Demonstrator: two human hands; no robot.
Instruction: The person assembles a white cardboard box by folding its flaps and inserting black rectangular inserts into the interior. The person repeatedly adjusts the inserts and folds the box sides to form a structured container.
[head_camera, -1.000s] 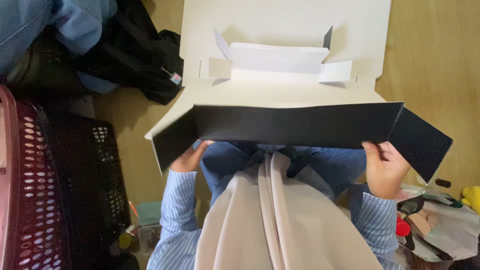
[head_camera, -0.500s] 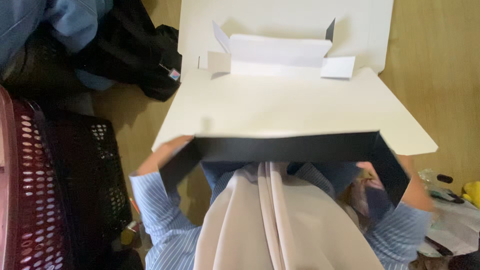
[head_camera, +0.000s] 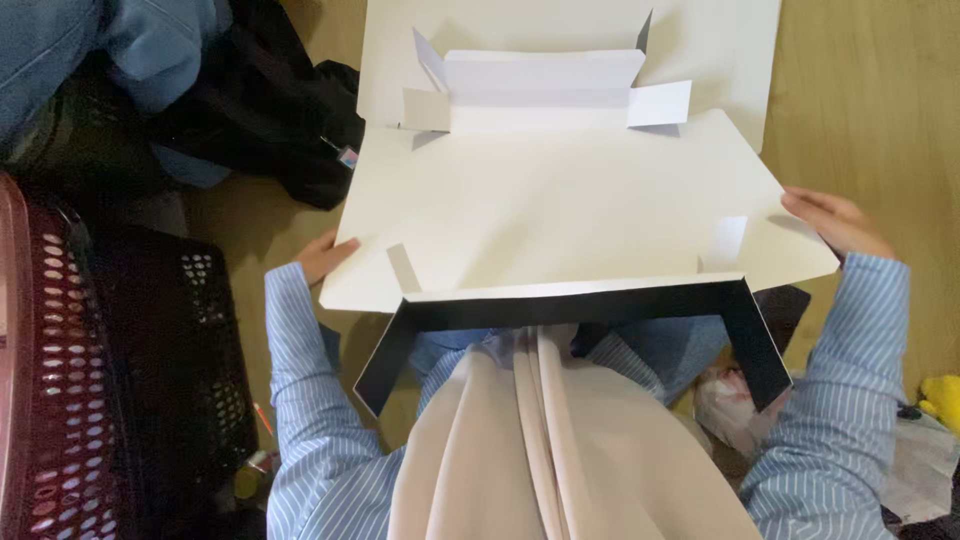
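Observation:
A large flat cardboard box blank (head_camera: 570, 200), white on the inside and black on the outside, lies spread in front of me over my lap. Its far wall and small tabs stand folded up near the top. The near wall with its two black side flaps (head_camera: 575, 310) hangs toward me. My left hand (head_camera: 325, 257) grips the left edge of the blank. My right hand (head_camera: 835, 220) holds the right edge, fingers resting on top. Both arms wear blue striped sleeves.
A dark red perforated plastic basket (head_camera: 60, 400) stands at the left, next to a black one (head_camera: 170, 370). Black and blue clothing (head_camera: 230, 100) is piled at the upper left. The floor is wood. Crumpled bags and a yellow object (head_camera: 940, 400) lie at the lower right.
The near black wall has swung down toward me and the white inside panel now lies flat. My hands have moved from the near wall's ends out to the side edges.

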